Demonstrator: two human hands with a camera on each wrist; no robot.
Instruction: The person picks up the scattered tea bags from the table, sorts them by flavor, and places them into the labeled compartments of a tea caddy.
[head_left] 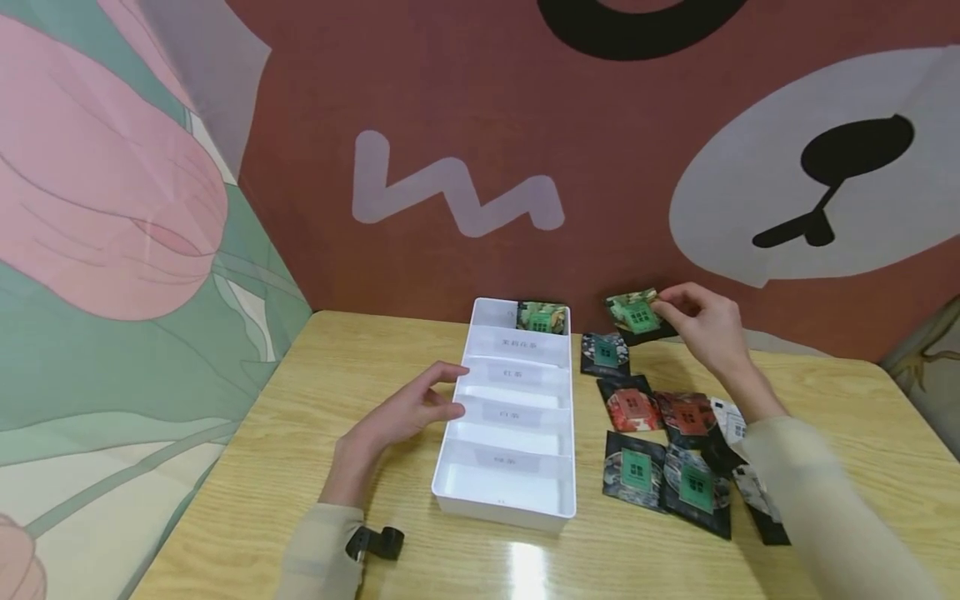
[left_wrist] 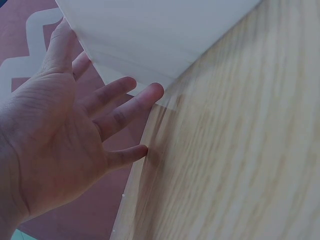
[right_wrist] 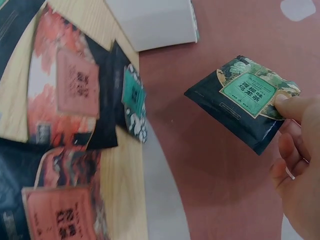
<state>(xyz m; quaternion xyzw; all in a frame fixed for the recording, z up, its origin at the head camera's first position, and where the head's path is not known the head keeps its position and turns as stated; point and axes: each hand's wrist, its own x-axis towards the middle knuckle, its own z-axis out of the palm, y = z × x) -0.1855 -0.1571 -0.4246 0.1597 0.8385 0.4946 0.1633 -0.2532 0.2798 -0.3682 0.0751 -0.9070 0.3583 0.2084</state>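
Note:
My right hand (head_left: 708, 329) pinches a tea sachet (right_wrist: 245, 100) by one edge between thumb and fingers. The sachet is dark with a green label and is held up near the wall, right of the tray's far end. A long white divided tray (head_left: 498, 510) stands lengthwise on the table, with small printed labels at its compartments. In its farthest compartment lies another green-labelled tea sachet (head_left: 543, 319). At the tray's left side is my left hand (head_left: 397, 417), fingers spread and fairly straight, fingertips right at the side wall (left_wrist: 135, 45).
Right of the tray lie several more sachets on the wooden table (head_left: 300, 433): a small teal-labelled one (head_left: 606, 354), a red one (head_left: 630, 404), a dark red one (head_left: 684, 417), and green-labelled ones (head_left: 636, 469) nearer. My right sleeve partly covers white-patterned sachets (head_left: 726, 421). A painted wall (head_left: 420, 267) borders the far edge.

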